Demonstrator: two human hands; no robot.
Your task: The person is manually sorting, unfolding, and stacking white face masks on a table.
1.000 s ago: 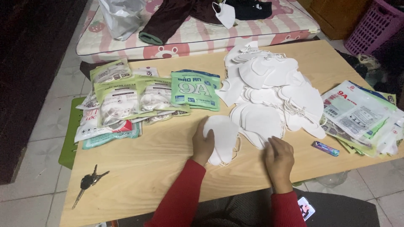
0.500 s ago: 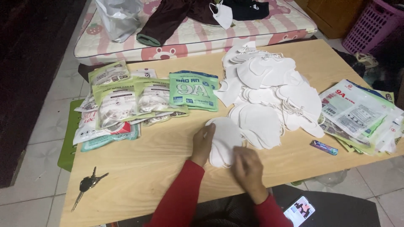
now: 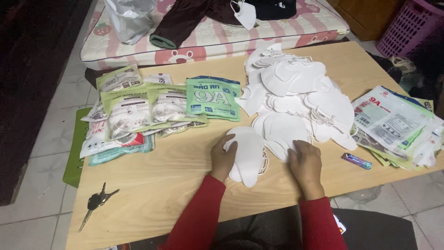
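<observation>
On a light wooden table, my left hand rests flat on a small stack of white face masks, pressing its left side. My right hand lies palm down just right of that stack, its fingertips touching the near edge of a big loose heap of white masks. Neither hand grips anything. Both arms wear red sleeves.
Packed masks in green and white bags lie at the left, with one teal pack beside them. Flat empty bags pile up at the right, a small purple packet near them. Keys lie front left. A mattress lies beyond.
My right hand drew back toward my body, then came forward again to the edge of the mask heap. My left hand stayed on the small stack.
</observation>
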